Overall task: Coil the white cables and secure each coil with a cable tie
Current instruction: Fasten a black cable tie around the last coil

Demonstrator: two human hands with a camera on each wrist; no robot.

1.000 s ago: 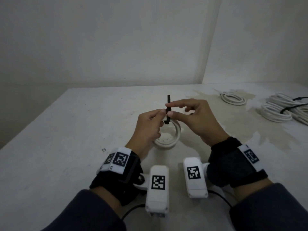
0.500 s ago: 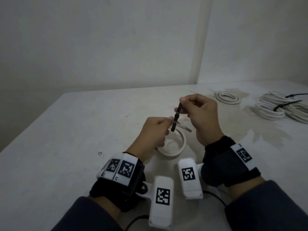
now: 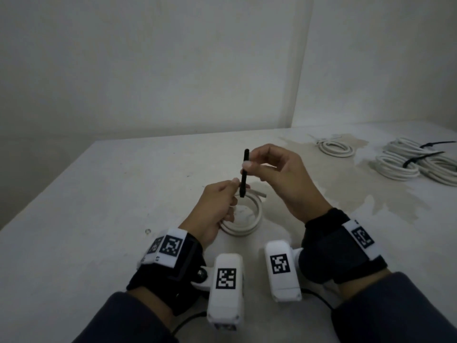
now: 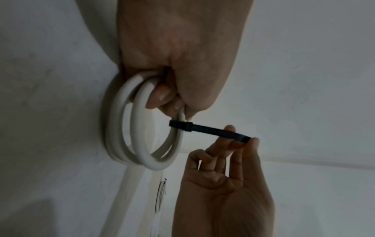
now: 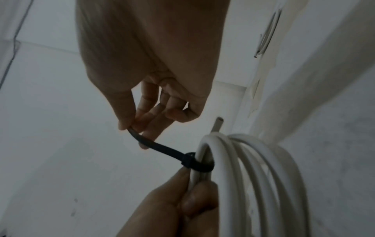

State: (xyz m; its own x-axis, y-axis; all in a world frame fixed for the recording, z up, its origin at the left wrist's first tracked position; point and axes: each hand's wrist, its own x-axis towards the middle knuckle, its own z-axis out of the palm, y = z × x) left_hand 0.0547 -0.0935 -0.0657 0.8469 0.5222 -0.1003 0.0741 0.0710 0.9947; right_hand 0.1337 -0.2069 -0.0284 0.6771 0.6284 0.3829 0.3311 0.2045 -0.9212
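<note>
A small coil of white cable [image 3: 249,224] [image 4: 142,144] [image 5: 253,176] is held above the white table [image 3: 99,219]. My left hand [image 3: 217,206] [image 4: 174,89] [image 5: 172,205] grips the coil at its top. A black cable tie [image 3: 244,173] [image 4: 211,130] [image 5: 172,152] loops round the coil's strands, its head against the cable and its tail sticking up. My right hand [image 3: 277,174] [image 4: 229,160] [image 5: 142,118] pinches the tail between thumb and fingers. One cut cable end [image 5: 217,125] pokes out beside the coil.
At the back right lie a small white coil [image 3: 336,148] and a heap of larger white coils [image 3: 420,167] bound with black ties. A brownish stain [image 3: 371,201] spreads across the table's right side. Walls meet in a corner behind the table.
My right hand has moved up and a little right with the tie's tail, and more tail now shows above the coil. The left hand stays on the coil.
</note>
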